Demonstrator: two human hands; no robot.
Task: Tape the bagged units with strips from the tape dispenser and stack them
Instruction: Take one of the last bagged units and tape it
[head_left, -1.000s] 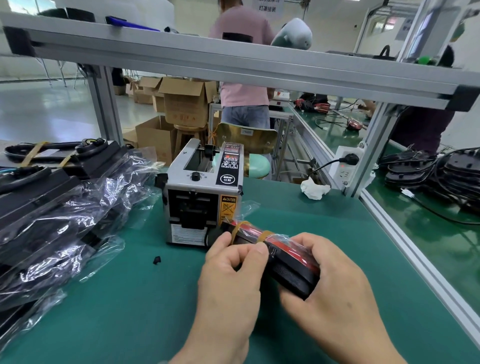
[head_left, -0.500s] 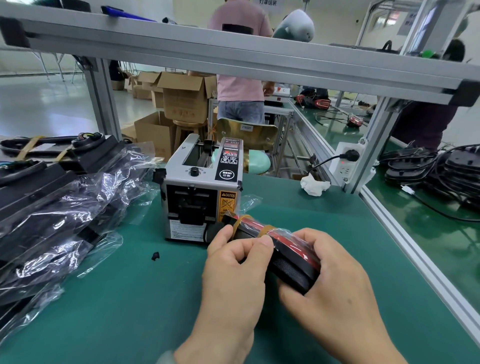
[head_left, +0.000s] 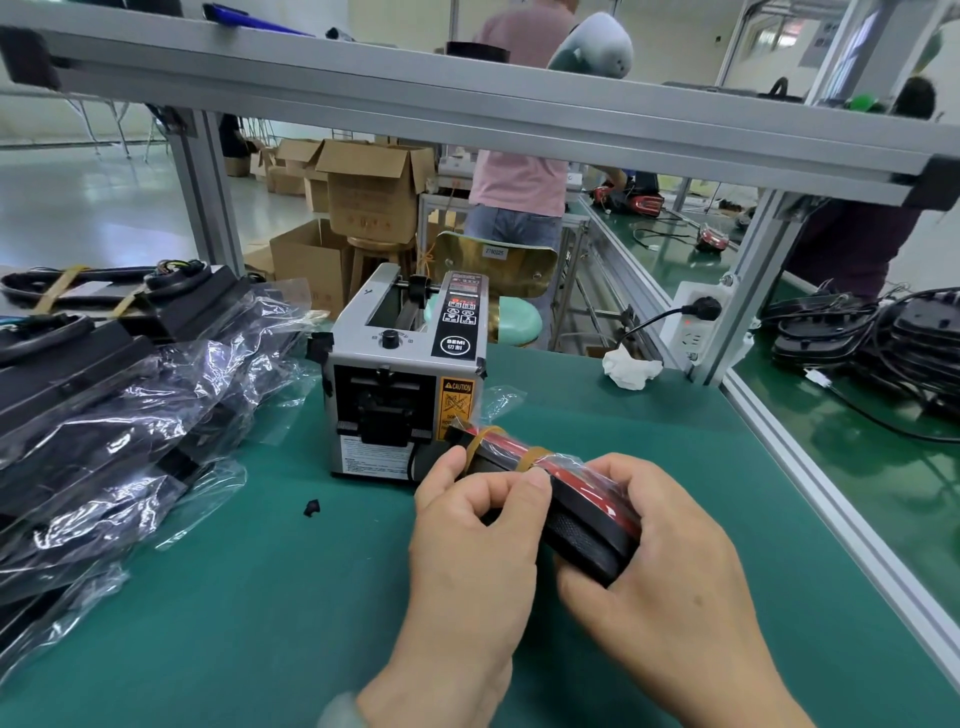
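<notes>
Pressing a tan tape strip (head_left: 537, 453) onto a bagged unit (head_left: 587, 525), the left hand (head_left: 472, 525) appears to pinch the strip's end with curled fingers (head_left: 535, 480). The right hand (head_left: 670, 571) grips the unit's near end, just above the counter (head_left: 260, 623), before the tape dispenser (head_left: 405, 384). Slack film could wrinkle under the tape, or the strip could lift if that pinch slips. Bagged units (head_left: 130, 415) lie stacked to the left.
</notes>
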